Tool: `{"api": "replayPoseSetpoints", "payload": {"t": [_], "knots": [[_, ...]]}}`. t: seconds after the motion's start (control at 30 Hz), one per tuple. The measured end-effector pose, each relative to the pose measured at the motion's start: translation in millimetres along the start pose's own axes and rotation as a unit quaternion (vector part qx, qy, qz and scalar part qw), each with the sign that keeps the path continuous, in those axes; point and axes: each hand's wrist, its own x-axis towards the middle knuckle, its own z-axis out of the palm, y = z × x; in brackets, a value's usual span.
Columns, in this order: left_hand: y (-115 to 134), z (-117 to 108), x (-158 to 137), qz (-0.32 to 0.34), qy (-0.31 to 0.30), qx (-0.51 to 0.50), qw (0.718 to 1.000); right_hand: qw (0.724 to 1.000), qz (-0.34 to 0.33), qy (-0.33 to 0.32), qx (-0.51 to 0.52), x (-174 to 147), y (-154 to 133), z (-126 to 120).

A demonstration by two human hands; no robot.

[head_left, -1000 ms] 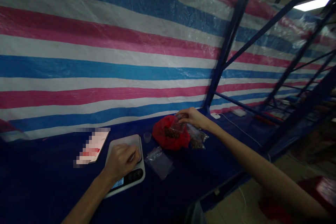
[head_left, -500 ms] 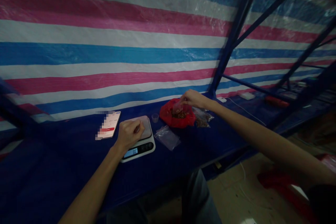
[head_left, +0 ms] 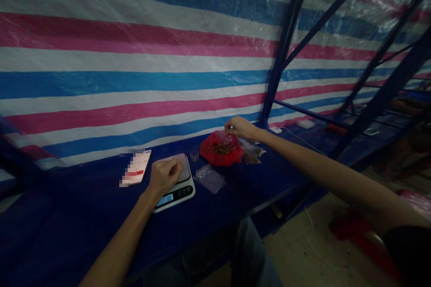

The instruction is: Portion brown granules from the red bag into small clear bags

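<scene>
My left hand (head_left: pixel 165 175) is curled into a loose fist over the plate of a white digital scale (head_left: pixel 189 192). Whatever may be inside those fingers is hidden; the lit display seems to read zero. Above a red plastic bag (head_left: pixel 209 152) full of small brown pieces (head_left: pixel 222 148), my right hand (head_left: pixel 239 126) pinches what looks like a small clear plastic bag (head_left: pixel 220 135). A small clear cup (head_left: pixel 194 155) stands between scale and red bag. Flat clear zip bags (head_left: pixel 210 179) lie just right of the scale.
Left of the scale lies a lit phone (head_left: pixel 138 168). Clear bags with brown contents (head_left: pixel 252 158) sit right of the red bag. A blue metal post (head_left: pixel 272 85) rises from the blue table (head_left: pixel 235 199) before a striped plastic sheet. A white cable (head_left: pixel 299 136) runs off rightward.
The head view has shifted slightly. My right hand has lifted a little from the brown pieces, leaving more of them visible. My left hand stays over the scale.
</scene>
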Motion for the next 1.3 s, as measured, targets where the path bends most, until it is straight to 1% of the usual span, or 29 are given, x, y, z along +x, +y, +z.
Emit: {"api": "replayPoseSetpoints", "payload": {"t": [0.17,0.27,0.37,0.53,0.6,0.77,0.87,0.97,1.07,1.17,1.23,1.27,1.3], "knots": [[-5.5,4.6,-2.7,0.033,0.015,0.027,0.999,1.000,0.016,-0.012,-0.005,-2.1,7.1,-3.2],[-9.2,7.8,-4.1,0.048,0.022,0.034,0.998,1.000,0.027,-0.011,-0.006,-5.0,12.9,-0.8],[-10.4,8.7,-4.2,0.057,0.031,0.039,0.997,1.000,0.025,-0.017,0.003,-9.7,15.6,8.1],[-11.7,6.9,-3.4,0.055,0.058,0.057,0.995,0.999,0.004,-0.031,0.040,-11.1,12.0,30.8],[-13.7,5.1,-3.4,0.054,0.069,0.070,0.994,0.998,0.001,-0.017,0.059,-8.4,8.9,38.3],[-20.6,-4.5,-3.4,0.049,0.090,0.109,0.989,0.993,0.018,0.052,0.108,-2.4,5.4,48.4],[-24.0,-10.3,-3.4,0.036,0.099,0.127,0.986,0.988,0.025,0.074,0.136,-1.5,7.9,49.5],[-26.0,-12.6,-4.1,0.027,0.112,0.134,0.984,0.984,0.028,0.089,0.155,0.6,8.2,43.0],[-24.5,-13.3,-4.4,0.032,0.125,0.135,0.982,0.980,0.025,0.113,0.164,1.5,-4.5,29.6],[-19.4,-14.4,-2.7,0.049,0.134,0.132,0.981,0.974,-0.004,0.143,0.174,-11.9,-36.2,25.3],[-16.0,-15.5,-0.9,0.062,0.140,0.128,0.980,0.972,-0.069,0.149,0.169,-32.3,-61.9,36.1],[-14.7,-16.1,0.0,0.067,0.143,0.125,0.980,0.974,-0.109,0.132,0.149,-44.8,-73.5,45.3],[-13.7,-16.8,0.7,0.070,0.144,0.121,0.980,0.975,-0.153,0.095,0.131,-57.9,-83.0,56.0]]}}
